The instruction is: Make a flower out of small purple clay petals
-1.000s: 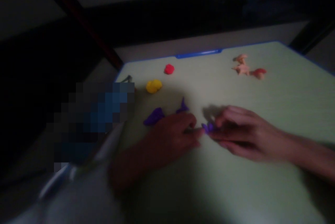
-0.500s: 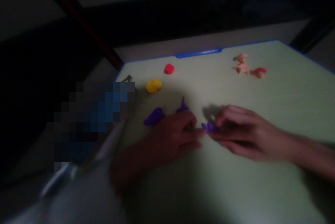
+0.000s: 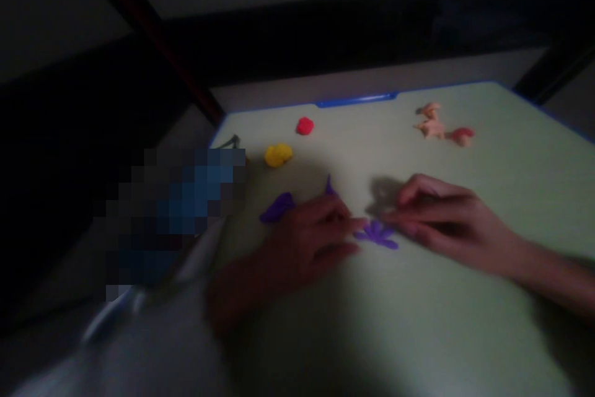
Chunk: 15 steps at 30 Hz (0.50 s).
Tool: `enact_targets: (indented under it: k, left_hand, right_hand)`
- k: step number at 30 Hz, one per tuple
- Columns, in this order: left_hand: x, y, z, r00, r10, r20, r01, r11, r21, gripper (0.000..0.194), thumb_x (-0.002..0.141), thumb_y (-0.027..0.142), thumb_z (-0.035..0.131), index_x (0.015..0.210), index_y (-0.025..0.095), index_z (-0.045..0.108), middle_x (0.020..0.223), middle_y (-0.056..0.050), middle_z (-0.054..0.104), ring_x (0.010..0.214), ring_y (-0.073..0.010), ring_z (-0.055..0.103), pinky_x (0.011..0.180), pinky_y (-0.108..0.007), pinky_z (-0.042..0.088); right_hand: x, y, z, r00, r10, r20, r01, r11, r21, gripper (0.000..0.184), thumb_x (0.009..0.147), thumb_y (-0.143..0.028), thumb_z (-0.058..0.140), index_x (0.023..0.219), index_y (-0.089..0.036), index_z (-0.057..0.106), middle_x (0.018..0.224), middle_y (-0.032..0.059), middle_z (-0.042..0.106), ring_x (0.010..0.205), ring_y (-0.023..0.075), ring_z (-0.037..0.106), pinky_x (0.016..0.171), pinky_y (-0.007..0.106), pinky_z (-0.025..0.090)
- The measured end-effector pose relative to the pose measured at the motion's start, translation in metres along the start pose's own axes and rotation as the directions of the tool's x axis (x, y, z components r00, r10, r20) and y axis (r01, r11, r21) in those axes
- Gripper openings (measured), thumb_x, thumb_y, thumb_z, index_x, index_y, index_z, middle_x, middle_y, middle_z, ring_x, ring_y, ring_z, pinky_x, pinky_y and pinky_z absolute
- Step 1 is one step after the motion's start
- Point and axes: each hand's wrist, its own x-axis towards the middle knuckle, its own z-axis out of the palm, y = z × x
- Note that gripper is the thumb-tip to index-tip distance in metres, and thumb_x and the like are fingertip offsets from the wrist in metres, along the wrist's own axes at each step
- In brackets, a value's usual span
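A purple clay flower [image 3: 377,235] with several narrow petals lies flat on the table between my hands. My left hand [image 3: 304,239] rests palm down with fingers stretched out, and its index fingertip touches the flower's left petals. On the other side, my right hand [image 3: 449,220] hovers by the upper right petals with fingers drawn together; whether anything is between the fingertips is hidden. Behind my left hand lie a lump of purple clay [image 3: 277,207] and a thin pointed purple clay piece [image 3: 330,186], both partly covered by the hand.
Farther back on the pale table [image 3: 465,322] are a yellow clay lump [image 3: 278,155] and a red clay lump [image 3: 305,126]. Several peach clay shapes [image 3: 431,128], beside a red-topped one [image 3: 462,135], lie at the back right. A blue strip [image 3: 357,100] edges the far side.
My right hand has lifted slightly and moved right, off the purple flower, whose petals now show spread out. My left fingers have spread a little. The view has shifted slightly.
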Motion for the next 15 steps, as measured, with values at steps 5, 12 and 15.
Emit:
enact_targets:
  k: [5, 12, 15]
  left_hand:
    - [0.0020, -0.0048, 0.0014, 0.969, -0.148, -0.200, 0.191, 0.957, 0.220, 0.022, 0.084, 0.016, 0.051, 0.103, 0.013, 0.062, 0.091, -0.006, 0.060, 0.086, -0.0163, 0.054, 0.077, -0.030, 0.046]
    - [0.0077, -0.0034, -0.0073, 0.953, -0.212, -0.216, 0.301, 0.749, 0.590, 0.014, 0.080, 0.018, 0.053, 0.088, 0.016, 0.064, 0.095, -0.008, 0.062, 0.090, -0.0252, 0.052, 0.077, -0.042, 0.039]
    - [0.0087, -0.0026, -0.0083, 0.946, -0.254, -0.199, 0.322, 0.716, 0.619, 0.013, 0.081, 0.020, 0.052, 0.085, 0.016, 0.064, 0.096, -0.009, 0.062, 0.092, -0.0264, 0.051, 0.078, -0.045, 0.037]
  right_hand:
    - [0.0033, 0.0009, 0.0023, 0.993, 0.119, -0.011, -0.119, 0.991, -0.053, 0.019, 0.083, -0.017, 0.053, 0.094, -0.017, 0.069, 0.085, 0.0055, 0.057, 0.072, 0.0134, 0.055, 0.059, 0.025, 0.045]
    - [0.0048, 0.0022, 0.0013, 0.989, 0.119, 0.088, -0.116, 0.993, -0.031, 0.007, 0.078, -0.016, 0.060, 0.079, -0.016, 0.067, 0.084, 0.0043, 0.056, 0.077, 0.0138, 0.057, 0.067, 0.026, 0.045]
    - [0.0043, 0.0040, 0.0013, 0.989, 0.093, 0.118, -0.089, 0.995, -0.038, 0.007, 0.079, -0.018, 0.060, 0.079, -0.017, 0.067, 0.084, 0.0043, 0.056, 0.078, 0.0141, 0.057, 0.069, 0.026, 0.045]
